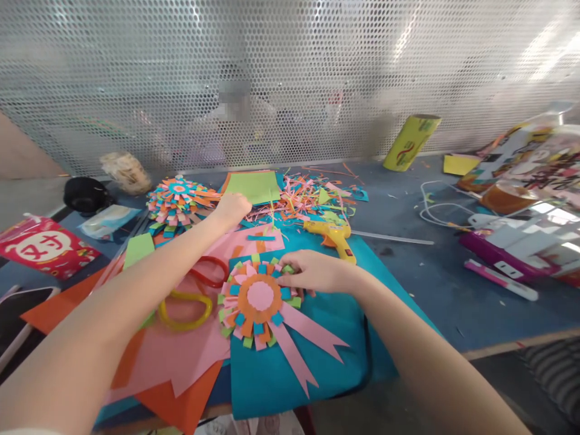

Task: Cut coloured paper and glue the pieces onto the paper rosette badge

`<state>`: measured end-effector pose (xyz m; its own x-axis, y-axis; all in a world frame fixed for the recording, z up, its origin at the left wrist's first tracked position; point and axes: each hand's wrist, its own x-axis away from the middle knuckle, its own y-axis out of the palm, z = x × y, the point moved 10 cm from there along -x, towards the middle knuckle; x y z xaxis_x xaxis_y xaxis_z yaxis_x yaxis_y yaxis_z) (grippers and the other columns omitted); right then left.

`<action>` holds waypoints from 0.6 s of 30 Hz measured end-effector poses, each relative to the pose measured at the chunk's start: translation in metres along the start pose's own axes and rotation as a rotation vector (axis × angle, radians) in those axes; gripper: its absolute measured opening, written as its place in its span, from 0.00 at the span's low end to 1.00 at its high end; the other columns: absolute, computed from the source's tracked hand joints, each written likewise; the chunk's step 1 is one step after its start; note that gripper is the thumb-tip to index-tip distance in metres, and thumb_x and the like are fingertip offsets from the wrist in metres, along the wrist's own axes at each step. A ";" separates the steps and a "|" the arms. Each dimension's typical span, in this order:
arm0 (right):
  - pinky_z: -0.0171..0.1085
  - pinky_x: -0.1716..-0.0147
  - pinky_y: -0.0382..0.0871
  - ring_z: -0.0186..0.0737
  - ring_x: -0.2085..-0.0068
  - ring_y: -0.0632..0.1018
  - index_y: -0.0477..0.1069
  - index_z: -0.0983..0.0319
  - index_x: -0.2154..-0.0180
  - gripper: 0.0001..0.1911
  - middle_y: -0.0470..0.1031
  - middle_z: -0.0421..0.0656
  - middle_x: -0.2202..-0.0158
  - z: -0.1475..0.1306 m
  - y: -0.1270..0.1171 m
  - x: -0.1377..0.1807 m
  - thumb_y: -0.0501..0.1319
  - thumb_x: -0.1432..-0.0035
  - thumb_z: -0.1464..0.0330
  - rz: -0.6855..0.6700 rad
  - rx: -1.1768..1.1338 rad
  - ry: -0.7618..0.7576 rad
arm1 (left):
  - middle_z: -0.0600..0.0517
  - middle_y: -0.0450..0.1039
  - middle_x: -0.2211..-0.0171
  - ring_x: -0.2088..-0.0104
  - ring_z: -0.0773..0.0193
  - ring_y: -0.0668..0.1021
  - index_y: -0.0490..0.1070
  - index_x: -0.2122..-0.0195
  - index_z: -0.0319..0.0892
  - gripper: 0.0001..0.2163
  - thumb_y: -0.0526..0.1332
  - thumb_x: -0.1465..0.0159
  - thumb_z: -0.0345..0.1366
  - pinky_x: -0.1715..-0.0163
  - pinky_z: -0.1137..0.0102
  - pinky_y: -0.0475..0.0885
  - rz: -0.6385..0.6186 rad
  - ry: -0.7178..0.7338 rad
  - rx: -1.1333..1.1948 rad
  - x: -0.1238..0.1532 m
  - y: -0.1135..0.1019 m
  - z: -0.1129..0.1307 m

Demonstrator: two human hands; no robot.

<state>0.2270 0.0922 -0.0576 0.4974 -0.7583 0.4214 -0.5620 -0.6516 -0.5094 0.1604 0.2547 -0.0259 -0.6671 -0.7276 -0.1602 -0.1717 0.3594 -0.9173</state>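
Note:
A paper rosette [260,296] with a pink scalloped centre, an orange ring, several colourful tabs and two pink tails lies on blue paper [276,386]. My right hand [312,272] pinches its right edge between thumb and fingers. Farther forward, my left hand [234,209] is curled closed beside a green sheet [254,187]; its fingertips and anything in them are hidden. Left of it sits a pile of finished rosettes [179,196]. Beyond my right hand lies a yellow glue gun [333,235]. Scissors with red [212,272] and yellow [185,311] handles rest left of the rosette.
Paper shreds [312,196] heap at the back. A perforated metal panel [290,78] stands behind the table. On the right are a yellow tube [411,142], a white cable [423,205], a pink cutter [501,280] and bottles. A red snack bag [48,246] lies left.

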 end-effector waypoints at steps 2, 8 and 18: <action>0.28 0.82 0.64 0.28 0.81 0.71 0.63 0.62 0.71 0.08 0.70 0.37 0.78 -0.001 -0.001 0.000 0.57 0.43 0.64 0.010 0.001 0.001 | 0.37 0.76 0.66 0.59 0.50 0.76 0.75 0.66 0.33 0.13 0.51 0.41 0.23 0.65 0.62 0.69 0.013 0.043 -0.018 0.001 -0.003 0.006; 0.28 0.81 0.64 0.27 0.81 0.69 0.61 0.62 0.73 0.10 0.70 0.37 0.78 0.000 -0.001 0.000 0.57 0.42 0.65 0.012 0.007 0.010 | 0.38 0.75 0.63 0.57 0.51 0.74 0.74 0.63 0.33 0.12 0.51 0.39 0.25 0.65 0.63 0.69 0.056 0.086 -0.046 0.001 -0.006 0.011; 0.29 0.80 0.65 0.29 0.79 0.72 0.62 0.62 0.75 0.12 0.71 0.38 0.77 -0.001 -0.001 0.000 0.57 0.43 0.63 0.011 0.043 -0.010 | 0.36 0.76 0.64 0.60 0.48 0.77 0.73 0.60 0.33 0.15 0.47 0.40 0.23 0.70 0.62 0.67 0.062 -0.114 -0.069 0.004 -0.029 -0.017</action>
<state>0.2273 0.0927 -0.0561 0.4980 -0.7651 0.4081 -0.5384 -0.6418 -0.5461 0.1505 0.2511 0.0063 -0.5923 -0.7627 -0.2599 -0.1848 0.4426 -0.8775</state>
